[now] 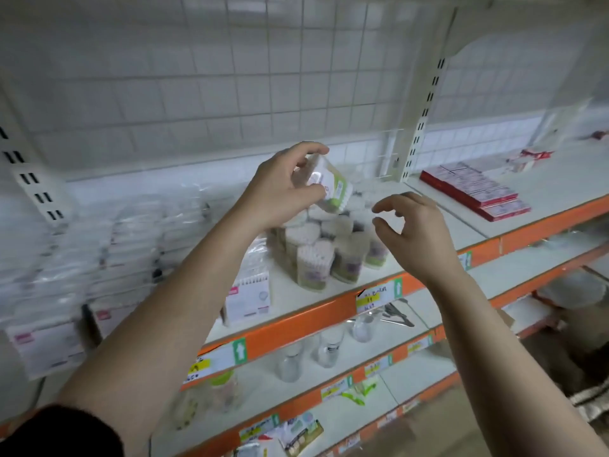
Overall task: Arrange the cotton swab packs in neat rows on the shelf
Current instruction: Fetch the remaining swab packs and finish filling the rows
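Held pack: a clear plastic cylinder of white cotton swabs with a green-and-white label (333,186), tilted in the air just above the other packs, its labelled end lower and toward the right.
Left grip: the left grip (283,189) is grasping that cylinder, with a finger over its top and the thumb against its near side.
Right grip: the right grip (418,235) is released, its fingers loosely curled round nothing. It hangs just right of the pack cluster and below the held pack.
Pack cluster: a loose huddle of similar clear swab cylinders (316,255) stands mostly upright on the shelf, crowded together rather than in rows.
Shelf: a white board with an orange front rail (306,319), carrying paper price tags (375,298).
Left of cluster: a flat bag of swabs with a white printed card (248,298) stands at the shelf front. Further left are rows of blurred clear plastic bags (99,245).
Right bay: flat red-and-white boxes (474,189) lie well apart from the cluster.
Backing: a white wire grid panel (230,77).
Lower shelf: small clear bottles (326,347).
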Tool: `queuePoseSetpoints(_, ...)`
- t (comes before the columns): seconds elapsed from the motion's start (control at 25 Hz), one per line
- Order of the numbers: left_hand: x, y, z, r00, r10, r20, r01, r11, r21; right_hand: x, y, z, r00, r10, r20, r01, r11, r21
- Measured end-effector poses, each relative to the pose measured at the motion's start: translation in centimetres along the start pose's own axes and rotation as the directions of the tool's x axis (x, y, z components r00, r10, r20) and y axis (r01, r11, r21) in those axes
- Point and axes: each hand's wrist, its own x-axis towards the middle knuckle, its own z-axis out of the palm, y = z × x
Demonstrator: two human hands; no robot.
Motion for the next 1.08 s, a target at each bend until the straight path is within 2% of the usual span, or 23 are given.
queuePoseSetpoints(0.24, 7.3, -0.1, 4.3, 0.979, 0.131, 0.158, -0.164, 0.964, 0.211, 2.6, 6.7, 0.4, 0.996, 0.086, 0.004, -0.085, 0.995, -0.049)
queuePoseSetpoints(0.56, 11.7, 0.1, 10.3, 0.935, 0.142, 0.324, -0.247, 0.918, 0.310, 3.4, 12.7, 2.3, 0.972, 0.230, 0.047, -0.228, 0.972, -0.054)
queuePoseSetpoints(0.84, 11.6, -0.2, 14.3, 0.916, 0.108, 0.387, -0.295, 0.834, 0.467, 4.2, 16.1, 1.9, 0.967, 0.236, 0.094, -0.236, 0.972, -0.015)
queuePoseSetpoints(1.08, 10.7, -0.6, 16.5, 0.923, -0.022, 0.385, -0.209, 0.810, 0.547, 4.7, 17.6, 1.3, 0.972, 0.174, 0.160, -0.184, 0.982, 0.048)
